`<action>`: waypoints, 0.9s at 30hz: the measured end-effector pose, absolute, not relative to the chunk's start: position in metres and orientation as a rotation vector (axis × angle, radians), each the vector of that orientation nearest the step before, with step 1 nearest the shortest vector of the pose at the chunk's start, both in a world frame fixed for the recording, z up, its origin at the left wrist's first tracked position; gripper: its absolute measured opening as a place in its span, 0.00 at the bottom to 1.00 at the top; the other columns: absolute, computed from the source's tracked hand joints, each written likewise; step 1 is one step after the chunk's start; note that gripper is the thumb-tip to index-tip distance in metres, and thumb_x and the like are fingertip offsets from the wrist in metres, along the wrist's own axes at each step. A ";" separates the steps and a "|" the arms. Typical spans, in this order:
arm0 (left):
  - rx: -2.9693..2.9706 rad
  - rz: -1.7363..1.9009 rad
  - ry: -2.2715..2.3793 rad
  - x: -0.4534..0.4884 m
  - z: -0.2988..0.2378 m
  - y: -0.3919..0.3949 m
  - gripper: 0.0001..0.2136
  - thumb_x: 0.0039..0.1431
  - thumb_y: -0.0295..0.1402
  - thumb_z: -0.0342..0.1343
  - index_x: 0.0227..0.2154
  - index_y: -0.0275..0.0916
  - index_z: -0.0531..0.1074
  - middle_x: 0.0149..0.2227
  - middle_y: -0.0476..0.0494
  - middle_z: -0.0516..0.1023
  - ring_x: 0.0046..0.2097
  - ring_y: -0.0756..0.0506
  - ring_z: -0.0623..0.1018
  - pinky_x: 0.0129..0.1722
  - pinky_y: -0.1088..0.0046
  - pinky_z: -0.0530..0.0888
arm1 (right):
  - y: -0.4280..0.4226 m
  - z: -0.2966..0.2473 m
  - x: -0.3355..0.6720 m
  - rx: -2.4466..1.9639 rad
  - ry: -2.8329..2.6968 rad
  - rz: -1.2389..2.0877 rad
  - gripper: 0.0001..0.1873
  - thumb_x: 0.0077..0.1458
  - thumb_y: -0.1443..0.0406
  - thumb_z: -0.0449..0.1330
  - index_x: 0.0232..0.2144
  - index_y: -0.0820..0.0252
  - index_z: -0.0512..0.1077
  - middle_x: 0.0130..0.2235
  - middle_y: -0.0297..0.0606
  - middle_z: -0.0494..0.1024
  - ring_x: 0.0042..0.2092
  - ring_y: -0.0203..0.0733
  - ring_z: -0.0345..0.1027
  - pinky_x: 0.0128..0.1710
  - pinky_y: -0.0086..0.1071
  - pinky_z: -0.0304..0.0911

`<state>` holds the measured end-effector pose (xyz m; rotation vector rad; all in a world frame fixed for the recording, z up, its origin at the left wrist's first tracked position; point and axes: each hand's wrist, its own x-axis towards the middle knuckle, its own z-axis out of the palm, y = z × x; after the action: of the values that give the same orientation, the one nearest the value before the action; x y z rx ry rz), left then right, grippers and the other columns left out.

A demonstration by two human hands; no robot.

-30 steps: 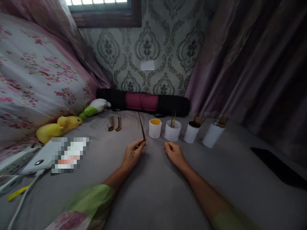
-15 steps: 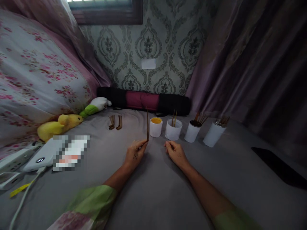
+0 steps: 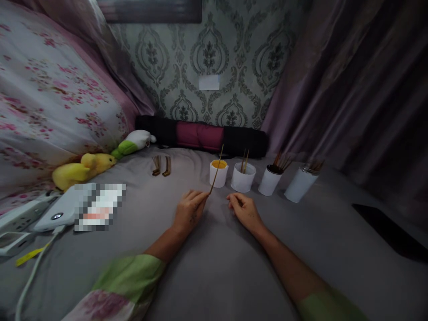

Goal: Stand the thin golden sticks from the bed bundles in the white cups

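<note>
Pinched by its lower end, a thin brown stick (image 3: 216, 173) rises from the fingertips of my left hand (image 3: 190, 212). It leans to the right, and its upper part crosses in front of a white cup with a yellow inside (image 3: 217, 179). My right hand (image 3: 245, 212) rests on the grey sheet with its fingers curled in, and nothing shows in them. Just beyond it is a wider white cup (image 3: 243, 182) with a couple of thin sticks standing inside. Further right are a dark-mouthed white cup (image 3: 268, 183) and a taller white container (image 3: 300, 186), both holding several brown sticks.
Bent brown pieces (image 3: 160, 166) lie in two small groups at the left back. A rolled black and maroon bag (image 3: 200, 135) lies along the wall. Plush toys (image 3: 82, 168), a power bank (image 3: 63, 211) and a cable (image 3: 33, 278) are left; a flat black object (image 3: 388, 229) is right.
The stick in my left hand has tipped from nearly upright to leaning right, across the yellow-lined cup. My left hand has turned slightly; the right hand stays almost where it was. The view tilts slightly down.
</note>
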<state>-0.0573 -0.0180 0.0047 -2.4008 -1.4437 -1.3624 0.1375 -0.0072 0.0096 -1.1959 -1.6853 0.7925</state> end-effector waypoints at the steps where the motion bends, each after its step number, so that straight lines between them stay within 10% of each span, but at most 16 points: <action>1: -2.395 -1.330 -1.431 -0.057 0.006 -0.019 0.13 0.57 0.32 0.46 0.42 0.40 0.71 0.36 0.43 0.75 0.38 0.47 0.69 0.41 0.69 0.66 | -0.008 0.010 0.137 -1.178 -1.670 0.823 0.17 0.53 0.56 0.48 0.31 0.62 0.70 0.23 0.34 0.69 0.21 0.32 0.59 0.21 0.25 0.55; 27: -2.416 -0.782 -1.206 -0.051 0.014 -0.029 0.14 0.59 0.31 0.42 0.44 0.38 0.68 0.38 0.40 0.72 0.40 0.45 0.67 0.38 0.66 0.61 | -0.017 0.025 0.124 -1.044 -1.449 1.185 0.20 0.47 0.54 0.55 0.38 0.63 0.68 0.26 0.34 0.69 0.21 0.28 0.58 0.16 0.23 0.53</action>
<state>-0.0515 -0.0290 0.0145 -2.4158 -1.2063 -0.7820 0.1243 -0.0173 0.0255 -1.0437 -1.4485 1.1851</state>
